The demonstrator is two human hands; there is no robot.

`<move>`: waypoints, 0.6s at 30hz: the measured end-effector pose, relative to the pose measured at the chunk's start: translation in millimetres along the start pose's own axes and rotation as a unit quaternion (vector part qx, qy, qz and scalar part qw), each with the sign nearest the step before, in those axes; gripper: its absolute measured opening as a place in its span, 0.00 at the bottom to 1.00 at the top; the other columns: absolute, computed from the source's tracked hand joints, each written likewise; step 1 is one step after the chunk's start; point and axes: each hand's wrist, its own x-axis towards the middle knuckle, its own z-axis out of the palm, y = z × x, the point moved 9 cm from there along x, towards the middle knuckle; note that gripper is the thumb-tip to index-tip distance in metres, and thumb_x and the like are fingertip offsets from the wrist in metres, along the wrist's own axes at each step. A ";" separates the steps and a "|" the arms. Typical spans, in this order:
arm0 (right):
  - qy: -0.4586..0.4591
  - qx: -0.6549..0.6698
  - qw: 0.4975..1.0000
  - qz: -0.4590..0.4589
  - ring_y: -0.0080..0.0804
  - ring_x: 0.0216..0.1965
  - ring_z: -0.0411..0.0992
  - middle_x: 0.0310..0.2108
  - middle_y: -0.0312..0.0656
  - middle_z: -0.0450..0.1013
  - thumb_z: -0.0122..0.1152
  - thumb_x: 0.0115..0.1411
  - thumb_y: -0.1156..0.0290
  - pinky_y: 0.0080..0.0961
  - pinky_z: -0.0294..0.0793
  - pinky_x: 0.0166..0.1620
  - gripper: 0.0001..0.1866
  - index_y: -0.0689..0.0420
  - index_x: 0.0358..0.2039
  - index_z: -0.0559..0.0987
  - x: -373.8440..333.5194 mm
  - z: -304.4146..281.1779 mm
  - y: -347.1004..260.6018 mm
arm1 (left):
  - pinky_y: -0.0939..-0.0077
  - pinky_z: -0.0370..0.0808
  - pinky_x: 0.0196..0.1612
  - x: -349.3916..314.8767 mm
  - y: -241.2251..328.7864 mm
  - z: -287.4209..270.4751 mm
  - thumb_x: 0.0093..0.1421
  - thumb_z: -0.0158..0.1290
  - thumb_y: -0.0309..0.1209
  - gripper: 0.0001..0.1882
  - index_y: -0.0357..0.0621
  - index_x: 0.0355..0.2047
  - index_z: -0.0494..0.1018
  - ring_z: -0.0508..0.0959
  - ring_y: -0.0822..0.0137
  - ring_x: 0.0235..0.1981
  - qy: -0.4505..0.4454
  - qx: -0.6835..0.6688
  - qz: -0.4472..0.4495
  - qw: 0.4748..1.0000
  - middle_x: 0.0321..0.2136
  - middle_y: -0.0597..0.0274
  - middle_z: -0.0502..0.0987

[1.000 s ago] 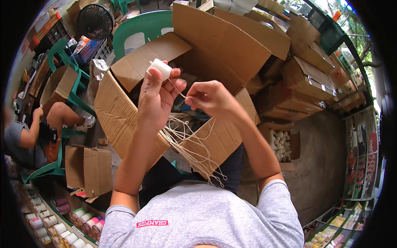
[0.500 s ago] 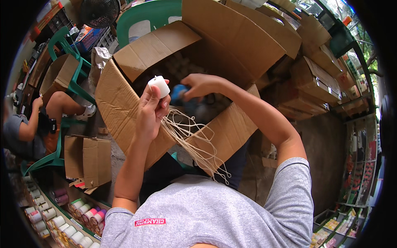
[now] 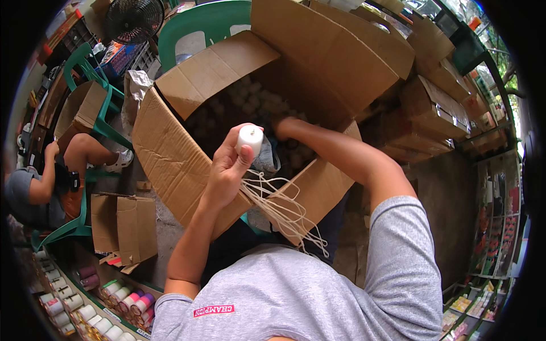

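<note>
My left hand point(image 3: 230, 162) is closed around a short white candle point(image 3: 251, 142) with a wick stub on its top, held up over the near side of a large open cardboard box point(image 3: 168, 153). Deep in the box, my right hand point(image 3: 288, 128) reaches down among small white candles point(image 3: 253, 98); its fingers are hidden. A greyish-blue cloth point(image 3: 269, 159) lies in the box, partly behind the left hand. Over the box's near edge hangs a loose bundle of pale wick cords point(image 3: 284, 211), just below my left hand.
A green plastic chair point(image 3: 196, 25) stands behind the box. At left, another person point(image 3: 40, 184) sits near a small open carton point(image 3: 135, 227). Rows of candles point(image 3: 102, 325) fill the lower left. Stacked cartons point(image 3: 435, 108) and a fan point(image 3: 135, 20) stand farther off.
My right hand has gone down into the box, and the blue cloth that was by it now lies there. My left hand has shifted right and nearer with the candle, tilting its top toward me.
</note>
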 end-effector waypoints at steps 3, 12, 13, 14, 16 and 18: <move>-0.052 -0.015 0.998 0.032 0.41 0.43 0.79 0.42 0.54 0.78 0.61 0.51 0.70 0.37 0.79 0.40 0.15 0.64 0.38 0.82 -11.1 -10.5 -6.6 | 0.88 0.61 0.36 -6.5 1.0 2.2 0.66 0.47 0.54 0.27 0.44 0.53 0.69 0.63 0.81 0.32 -0.005 0.009 0.007 1.000 0.34 0.72 0.69; 0.222 0.737 0.626 -0.125 0.25 0.30 0.74 0.36 0.45 0.76 0.70 0.53 0.72 0.20 0.74 0.32 0.39 0.61 0.63 0.61 -179.5 -165.3 21.9 | 0.85 0.66 0.39 -1.6 0.1 0.9 0.67 0.49 0.49 0.24 0.41 0.51 0.68 0.66 0.79 0.35 -0.050 -0.003 -0.015 0.999 0.34 0.70 0.70; 0.284 0.743 0.579 -0.182 0.27 0.33 0.75 0.37 0.44 0.75 0.70 0.53 0.72 0.21 0.75 0.36 0.38 0.61 0.62 0.62 -207.8 -181.6 10.3 | 0.85 0.66 0.39 -0.5 -1.7 3.1 0.67 0.49 0.49 0.24 0.41 0.51 0.68 0.66 0.79 0.34 -0.055 0.000 -0.022 0.998 0.34 0.70 0.70; 0.345 0.741 0.526 -0.235 0.29 0.36 0.76 0.38 0.43 0.75 0.71 0.53 0.73 0.21 0.76 0.40 0.38 0.61 0.62 0.62 -235.4 -194.1 -1.3 | 0.84 0.66 0.38 0.5 -3.5 7.7 0.67 0.49 0.49 0.24 0.41 0.50 0.68 0.67 0.79 0.34 -0.061 0.002 -0.029 0.998 0.33 0.70 0.70; 0.444 0.713 0.474 -0.265 0.30 0.39 0.76 0.38 0.43 0.74 0.70 0.54 0.74 0.23 0.76 0.43 0.37 0.60 0.61 0.62 -272.4 -200.4 -22.2 | 0.84 0.67 0.37 2.5 2.5 18.2 0.67 0.49 0.49 0.24 0.41 0.49 0.69 0.67 0.78 0.33 -0.072 0.013 -0.020 0.997 0.32 0.70 0.70; 0.494 0.661 0.450 -0.341 0.32 0.44 0.77 0.39 0.43 0.73 0.68 0.56 0.76 0.25 0.76 0.46 0.32 0.60 0.59 0.64 -288.7 -196.2 -30.9 | 0.83 0.67 0.36 4.5 4.5 24.3 0.67 0.49 0.48 0.23 0.41 0.49 0.70 0.68 0.78 0.32 -0.073 0.025 -0.014 0.997 0.32 0.69 0.71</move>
